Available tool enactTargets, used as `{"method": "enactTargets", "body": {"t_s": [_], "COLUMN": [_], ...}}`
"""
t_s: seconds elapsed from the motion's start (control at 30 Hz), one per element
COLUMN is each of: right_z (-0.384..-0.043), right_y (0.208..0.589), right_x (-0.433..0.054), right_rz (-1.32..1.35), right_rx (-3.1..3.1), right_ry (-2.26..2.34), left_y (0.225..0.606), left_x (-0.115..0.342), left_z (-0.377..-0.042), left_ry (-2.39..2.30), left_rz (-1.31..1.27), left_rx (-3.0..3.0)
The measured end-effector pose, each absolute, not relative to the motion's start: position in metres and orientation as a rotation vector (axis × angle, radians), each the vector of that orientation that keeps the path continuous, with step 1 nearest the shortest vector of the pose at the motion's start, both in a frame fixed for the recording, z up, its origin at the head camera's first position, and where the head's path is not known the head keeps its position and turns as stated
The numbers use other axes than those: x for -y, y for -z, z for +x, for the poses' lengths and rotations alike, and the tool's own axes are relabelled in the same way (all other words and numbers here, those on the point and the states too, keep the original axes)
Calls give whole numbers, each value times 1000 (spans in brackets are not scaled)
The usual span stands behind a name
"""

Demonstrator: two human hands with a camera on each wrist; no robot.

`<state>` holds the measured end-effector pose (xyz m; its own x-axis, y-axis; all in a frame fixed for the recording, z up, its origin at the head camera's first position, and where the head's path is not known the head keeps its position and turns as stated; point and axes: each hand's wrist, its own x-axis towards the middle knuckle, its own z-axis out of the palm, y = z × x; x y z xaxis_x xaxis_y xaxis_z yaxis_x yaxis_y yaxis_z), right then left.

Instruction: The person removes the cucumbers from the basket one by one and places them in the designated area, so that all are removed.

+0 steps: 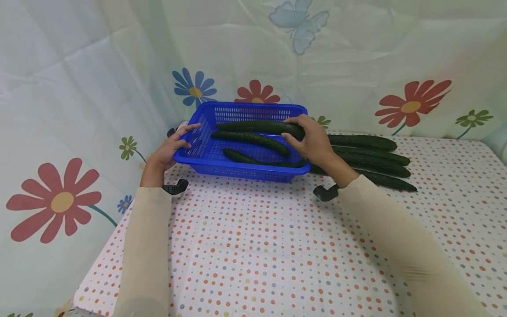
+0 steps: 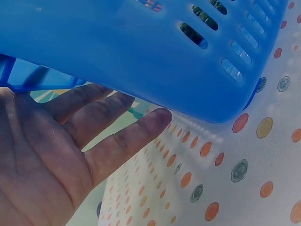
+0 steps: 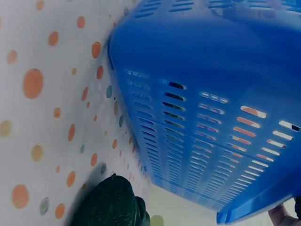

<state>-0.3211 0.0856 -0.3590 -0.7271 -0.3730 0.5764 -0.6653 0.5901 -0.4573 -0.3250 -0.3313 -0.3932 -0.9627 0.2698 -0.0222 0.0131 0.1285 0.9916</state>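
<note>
Right hand (image 1: 314, 140) grasps the right end of the rear cucumber (image 1: 253, 127), inside the basket (image 1: 241, 171). Its long axis runs left-right, along the basket's length, free tip toward the left hand (image 1: 168, 149). Left hand not clenched: fingers straight, touching the basket's left end. Loose cucumbers (image 1: 370, 164) lie on the worktop (image 1: 253, 246), basket's right, roughly same axis; right hand nearer.

Three cucumbers (image 1: 253, 138) are lying in that basket (image 1: 245, 171) there; at its three o'clock, other cucumbers (image 1: 364, 141) are resting on the tablecloth (image 1: 245, 246).
</note>
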Motion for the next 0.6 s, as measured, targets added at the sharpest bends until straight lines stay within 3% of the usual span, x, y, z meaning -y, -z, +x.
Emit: {"method": "enactTargets", "body": {"t_s": [0.6], "right_z": [-290], "right_y": [366], "right_x": [-110], "right_rz": [803], "right_rx": [2323], "right_ry": [-991], "left_y": [394], "left_x": [332], "left_z": [-324], "left_ry": [-1937], "left_rz": [323], "left_rx": [-2188]}}
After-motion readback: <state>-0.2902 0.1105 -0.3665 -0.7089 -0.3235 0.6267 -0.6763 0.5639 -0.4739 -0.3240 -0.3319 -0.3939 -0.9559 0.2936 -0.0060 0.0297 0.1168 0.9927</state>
